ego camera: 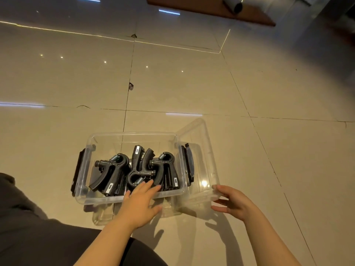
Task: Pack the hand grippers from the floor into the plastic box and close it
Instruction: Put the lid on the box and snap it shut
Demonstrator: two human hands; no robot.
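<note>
A clear plastic box (132, 135) with black side latches (189, 164) stands uncovered on the tiled floor. Several black hand grippers (113, 169) lie packed inside it. My left hand (140, 202) reaches over the box's near wall with straight fingers, its fingertips at the grippers. The clear lid (199, 143) leans tilted against the box's right side. My right hand (233, 201) is at the lid's near corner, fingers and thumb spread around its edge; whether they pinch it I cannot tell.
Glossy beige floor tiles (192, 83) stretch all around the box. A brown board (211, 8) with a grey tube (235, 4) on it lies far back. My dark-clothed leg (38, 237) fills the lower left.
</note>
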